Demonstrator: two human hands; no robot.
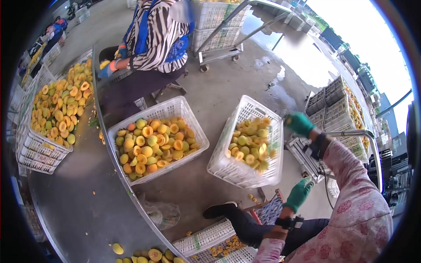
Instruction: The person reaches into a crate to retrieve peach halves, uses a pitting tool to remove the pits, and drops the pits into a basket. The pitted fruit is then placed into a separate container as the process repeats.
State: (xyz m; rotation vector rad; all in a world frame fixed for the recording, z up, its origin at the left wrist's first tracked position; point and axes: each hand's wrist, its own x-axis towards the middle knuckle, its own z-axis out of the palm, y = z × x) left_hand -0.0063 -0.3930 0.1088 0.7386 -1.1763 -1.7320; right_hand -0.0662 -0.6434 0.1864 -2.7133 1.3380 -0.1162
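Note:
My right hand [300,124], in a green glove, has its fingers bent at the rim of a white plastic crate [221,153]. This crate stands tilted on the floor, its right side smeared by motion. Blurred yellow peach halves [250,142] are heaped inside it. Lower down, my left hand [299,193], also gloved in green, is held above my lap, apart from the crate. Its fingers are drawn together; whether something small is in them is hidden. To the left of the tilted crate sits a second white crate [193,154], full of peach halves [153,144].
A metal table [74,206] curves along the left, bearing a full crate [39,151] and loose fruit [117,248]. A seated person [153,48] works across from me. Stacked crates [337,109] stand at right, a wheeled cart [219,55] behind. A plastic bag [162,212] lies below.

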